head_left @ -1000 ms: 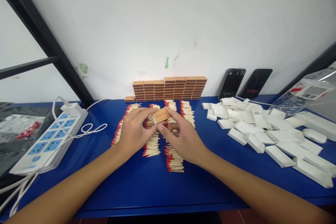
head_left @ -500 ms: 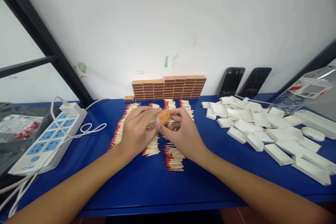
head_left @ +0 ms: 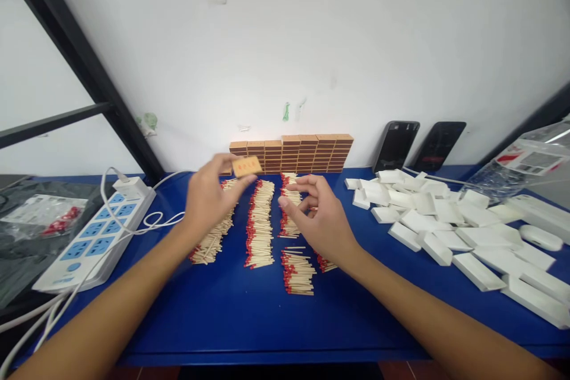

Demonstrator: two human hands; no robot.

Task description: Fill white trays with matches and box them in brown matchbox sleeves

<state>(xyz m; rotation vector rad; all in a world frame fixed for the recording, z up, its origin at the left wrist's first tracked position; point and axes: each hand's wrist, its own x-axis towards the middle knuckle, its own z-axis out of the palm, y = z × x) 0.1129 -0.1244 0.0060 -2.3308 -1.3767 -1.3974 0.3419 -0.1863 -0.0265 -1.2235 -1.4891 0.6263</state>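
Note:
My left hand grips an orange matchbox with red characters on its face, holding it in the air in front of the stacked boxes. Over the rows of matches, my right hand is empty, its fingers curved and apart. Below and between the hands lie rows of red-tipped matches, with a shorter bunch of matches nearer the front. Along the wall stands a stack of matchboxes; its lower left corner is partly hidden by the left hand and the held box.
White inner trays lie heaped on the right of the blue table. Two phones lean on the wall beside a clear plastic bag. On the left are a power strip with white cables and a dark bag.
The matchbox has gone from between both hands to the left hand alone, which carried it left and toward the stack. The right hand has let go and moved slightly right.

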